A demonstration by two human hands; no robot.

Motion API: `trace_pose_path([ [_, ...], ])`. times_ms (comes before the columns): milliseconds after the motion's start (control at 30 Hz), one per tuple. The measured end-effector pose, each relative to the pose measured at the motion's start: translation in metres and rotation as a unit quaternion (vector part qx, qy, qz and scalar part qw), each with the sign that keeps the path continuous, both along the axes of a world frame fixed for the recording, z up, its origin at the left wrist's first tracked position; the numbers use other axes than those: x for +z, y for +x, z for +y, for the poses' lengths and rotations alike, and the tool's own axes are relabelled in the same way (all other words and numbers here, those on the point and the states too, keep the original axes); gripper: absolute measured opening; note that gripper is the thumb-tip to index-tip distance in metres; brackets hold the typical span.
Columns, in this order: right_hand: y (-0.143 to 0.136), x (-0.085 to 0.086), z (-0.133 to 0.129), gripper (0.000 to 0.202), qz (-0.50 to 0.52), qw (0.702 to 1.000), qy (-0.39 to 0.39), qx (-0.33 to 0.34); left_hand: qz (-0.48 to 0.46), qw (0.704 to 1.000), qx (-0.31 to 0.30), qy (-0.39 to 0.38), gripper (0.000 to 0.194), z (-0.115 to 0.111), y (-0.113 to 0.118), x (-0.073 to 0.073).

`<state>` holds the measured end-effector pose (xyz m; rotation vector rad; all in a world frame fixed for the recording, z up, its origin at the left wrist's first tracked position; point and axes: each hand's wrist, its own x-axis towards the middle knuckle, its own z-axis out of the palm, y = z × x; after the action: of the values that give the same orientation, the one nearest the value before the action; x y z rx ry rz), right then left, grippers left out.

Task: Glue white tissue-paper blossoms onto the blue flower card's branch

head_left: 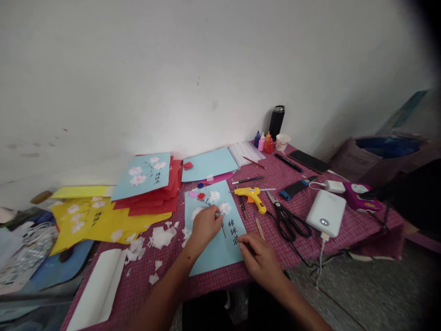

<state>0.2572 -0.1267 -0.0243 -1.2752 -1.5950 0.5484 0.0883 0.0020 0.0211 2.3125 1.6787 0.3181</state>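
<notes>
A light blue sheet (213,250) lies before me, with white tissue-paper blossoms (225,208), dark painted branches and black brush characters on it. My left hand (206,228) is over the sheet's middle, thumb and fingers pinched together just beside the blossoms. Whatever is in that pinch is too small to make out. At the sheet's right edge rests my right hand (261,258), fingers loosely bent and apart, nothing seen in them. Small paint lids, one red (201,196), sit on the sheet's upper left.
Right of the sheet lie a yellow glue gun (248,192), black scissors (288,220) and a white power bank (326,212) with cables. Torn tissue (162,236), red sheets (172,193) and yellow sheets (103,220) are on the left. Paint bottles (265,142) and a flask (276,122) stand behind.
</notes>
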Motion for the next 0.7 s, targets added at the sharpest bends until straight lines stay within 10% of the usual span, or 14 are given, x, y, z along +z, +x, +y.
trace_pose_path([
  [467,-0.002,-0.005,-0.002,0.013,-0.026,1.000,0.013,-0.004,0.029,0.998,-0.057,-0.009,0.033,-0.015,-0.009,-0.001],
  [700,-0.001,0.003,0.006,0.013,0.012,1.000,0.002,-0.005,-0.098,0.992,0.017,0.072,0.027,-0.038,-0.087,0.002],
])
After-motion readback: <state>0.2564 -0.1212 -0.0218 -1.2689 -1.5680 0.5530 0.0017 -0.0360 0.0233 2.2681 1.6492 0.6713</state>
